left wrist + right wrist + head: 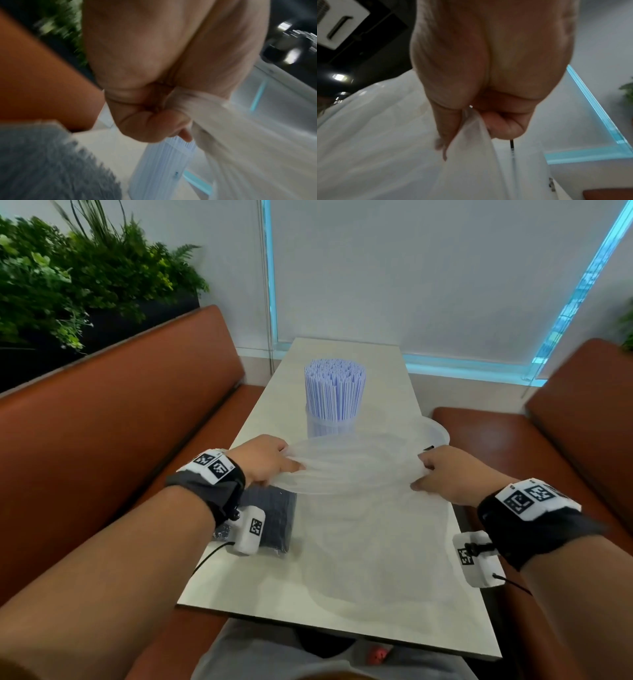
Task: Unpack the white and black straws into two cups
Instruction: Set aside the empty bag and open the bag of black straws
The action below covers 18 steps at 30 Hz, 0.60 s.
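Observation:
A clear empty plastic bag (352,470) is stretched flat between my two hands above the table. My left hand (270,460) grips its left end in a fist (154,119); my right hand (442,470) pinches its right end (488,121). Behind the bag, white straws (335,392) stand upright in a clear cup (325,426). A sealed pack of black straws (274,518) lies on the table under my left wrist. A second clear cup's rim (442,433) shows past my right hand. A short black tip (429,447) pokes out by that hand.
The pale table (342,577) is long and narrow, with orange bench seats (102,422) on both sides. A window wall closes the far end. Green plants (68,285) stand behind the left bench.

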Tool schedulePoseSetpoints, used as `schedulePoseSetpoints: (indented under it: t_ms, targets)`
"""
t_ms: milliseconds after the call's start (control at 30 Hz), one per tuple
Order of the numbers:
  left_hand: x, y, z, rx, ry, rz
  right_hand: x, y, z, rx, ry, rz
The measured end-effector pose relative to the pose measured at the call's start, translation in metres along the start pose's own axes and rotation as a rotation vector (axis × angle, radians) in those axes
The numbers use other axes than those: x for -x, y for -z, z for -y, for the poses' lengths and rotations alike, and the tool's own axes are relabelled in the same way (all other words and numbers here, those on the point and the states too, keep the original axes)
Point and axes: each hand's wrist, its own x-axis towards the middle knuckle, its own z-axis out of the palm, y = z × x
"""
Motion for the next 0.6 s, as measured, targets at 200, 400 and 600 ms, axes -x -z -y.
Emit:
schedulePoseSetpoints:
  t_ms: [200, 400, 600]
  targets:
    - [0.001, 0.003, -0.014, 0.438, -0.057, 0.231, -0.004, -0.009, -0.012, 0.232, -0.111, 0.086]
    - [-0.002, 0.010, 0.001, 0.467, -0.042, 0.186, 0.004, -0.005, -0.010, -0.458, 0.011, -0.073]
    - [-0.006, -0.006, 0.002, 0.306, -0.283, -0.123, -0.001, -0.011, -0.020, -0.413, -0.151, -0.076]
